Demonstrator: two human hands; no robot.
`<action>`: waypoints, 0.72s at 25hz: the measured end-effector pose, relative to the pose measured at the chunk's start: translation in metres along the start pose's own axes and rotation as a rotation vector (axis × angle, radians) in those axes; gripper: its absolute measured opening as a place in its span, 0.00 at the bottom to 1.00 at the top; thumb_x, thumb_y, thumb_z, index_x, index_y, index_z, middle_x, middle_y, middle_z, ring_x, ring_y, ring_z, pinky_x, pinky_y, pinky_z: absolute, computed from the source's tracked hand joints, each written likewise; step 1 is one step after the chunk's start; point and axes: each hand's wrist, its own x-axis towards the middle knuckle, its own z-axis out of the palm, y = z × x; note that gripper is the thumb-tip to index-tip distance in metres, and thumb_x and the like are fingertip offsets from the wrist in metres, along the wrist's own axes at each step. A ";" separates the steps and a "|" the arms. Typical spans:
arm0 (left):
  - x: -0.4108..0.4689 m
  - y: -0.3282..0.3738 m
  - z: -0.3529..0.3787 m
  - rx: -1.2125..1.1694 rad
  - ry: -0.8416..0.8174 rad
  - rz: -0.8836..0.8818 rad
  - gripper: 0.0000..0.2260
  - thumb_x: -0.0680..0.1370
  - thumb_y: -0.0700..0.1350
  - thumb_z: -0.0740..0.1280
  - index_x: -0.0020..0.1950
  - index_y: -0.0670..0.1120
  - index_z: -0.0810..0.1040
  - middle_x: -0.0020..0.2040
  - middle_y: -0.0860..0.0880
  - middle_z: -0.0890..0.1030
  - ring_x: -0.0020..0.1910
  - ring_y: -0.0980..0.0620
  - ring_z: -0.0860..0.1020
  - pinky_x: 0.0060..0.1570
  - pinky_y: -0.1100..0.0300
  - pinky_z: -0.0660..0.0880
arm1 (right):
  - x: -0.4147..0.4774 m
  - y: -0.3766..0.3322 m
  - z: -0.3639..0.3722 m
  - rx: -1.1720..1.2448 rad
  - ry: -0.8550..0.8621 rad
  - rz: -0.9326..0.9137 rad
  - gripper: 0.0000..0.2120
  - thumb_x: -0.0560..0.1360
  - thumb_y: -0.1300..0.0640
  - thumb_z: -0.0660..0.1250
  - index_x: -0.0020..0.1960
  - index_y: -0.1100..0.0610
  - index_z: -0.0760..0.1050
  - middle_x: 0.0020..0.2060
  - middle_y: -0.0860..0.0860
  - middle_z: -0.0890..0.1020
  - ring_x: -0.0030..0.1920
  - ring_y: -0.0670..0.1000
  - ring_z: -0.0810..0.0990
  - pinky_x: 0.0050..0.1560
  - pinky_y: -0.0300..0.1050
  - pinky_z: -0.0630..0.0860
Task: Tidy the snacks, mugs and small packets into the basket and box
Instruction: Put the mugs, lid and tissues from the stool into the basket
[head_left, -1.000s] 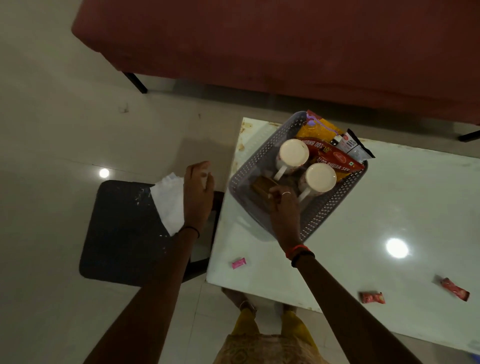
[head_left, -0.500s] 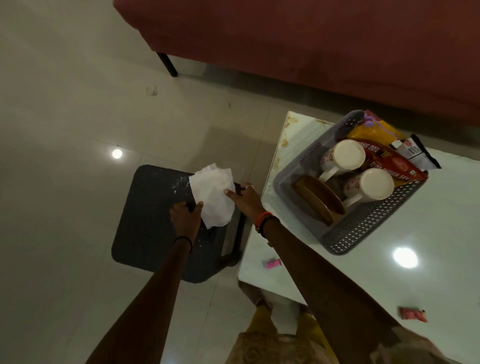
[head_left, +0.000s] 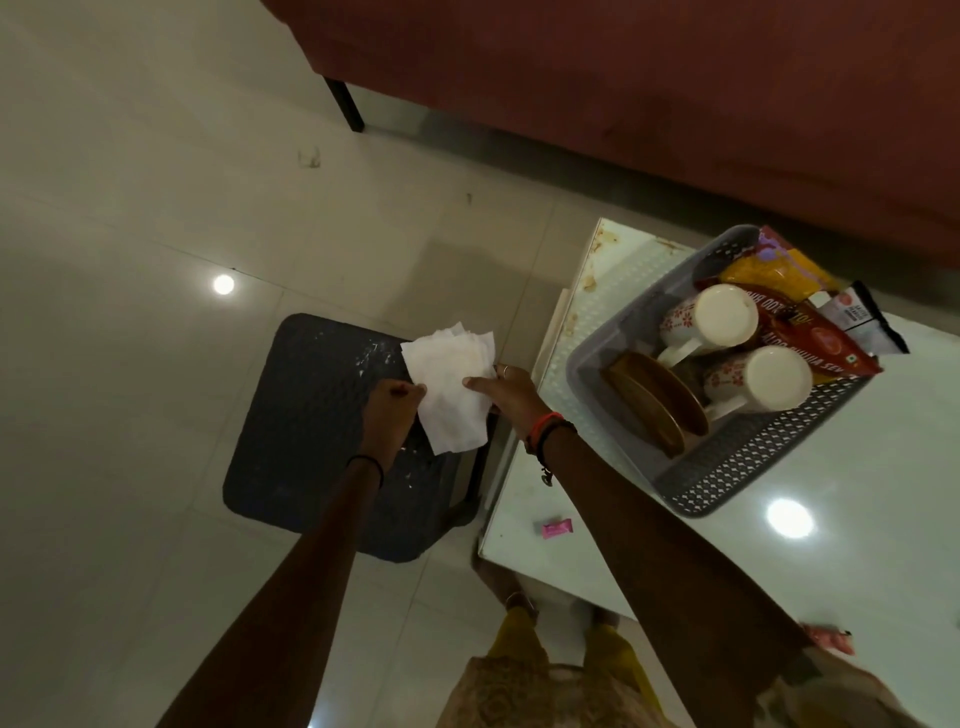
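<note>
A stack of white paper napkins (head_left: 451, 395) lies over the near right corner of a dark plastic stool (head_left: 311, 415). My left hand (head_left: 390, 415) pinches the stack's left edge. My right hand (head_left: 506, 396) holds its right side with thumb and fingers. On the white table (head_left: 779, 571) stands a grey perforated basket (head_left: 737, 467) with two white floral mugs (head_left: 711, 319) (head_left: 758, 382), a brown round dish (head_left: 654, 410) and snack packets (head_left: 810, 332). A small pink packet (head_left: 557, 528) lies near the table's front left corner.
A red-covered bed or sofa (head_left: 675, 104) with a black leg runs along the back. Pale tiled floor (head_left: 156, 208) surrounds the stool. A red wrapper (head_left: 831, 638) shows at the table's near right edge. My feet and yellow clothing are below.
My right hand left the basket and swung left to the napkins on the stool. My left hand shifted onto the stack's left edge. The view turned left.
</note>
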 end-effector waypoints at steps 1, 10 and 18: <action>-0.003 0.003 -0.001 -0.049 -0.016 0.001 0.13 0.78 0.44 0.65 0.56 0.34 0.75 0.54 0.37 0.79 0.53 0.40 0.78 0.51 0.50 0.78 | -0.002 0.000 -0.003 0.053 -0.021 0.005 0.21 0.74 0.62 0.70 0.65 0.66 0.73 0.63 0.62 0.78 0.63 0.62 0.77 0.65 0.58 0.75; -0.046 0.043 -0.004 -0.230 -0.240 0.227 0.18 0.75 0.37 0.67 0.65 0.42 0.72 0.63 0.41 0.76 0.59 0.47 0.76 0.51 0.59 0.78 | -0.042 0.001 -0.051 0.294 -0.096 -0.135 0.38 0.74 0.66 0.69 0.76 0.51 0.56 0.68 0.48 0.67 0.67 0.56 0.70 0.65 0.60 0.74; -0.087 0.070 0.042 0.185 -0.290 0.441 0.16 0.73 0.36 0.70 0.60 0.38 0.77 0.55 0.37 0.81 0.52 0.44 0.79 0.47 0.61 0.74 | -0.101 0.016 -0.133 0.057 -0.149 -0.217 0.20 0.72 0.65 0.71 0.64 0.63 0.75 0.62 0.63 0.78 0.60 0.60 0.79 0.60 0.52 0.77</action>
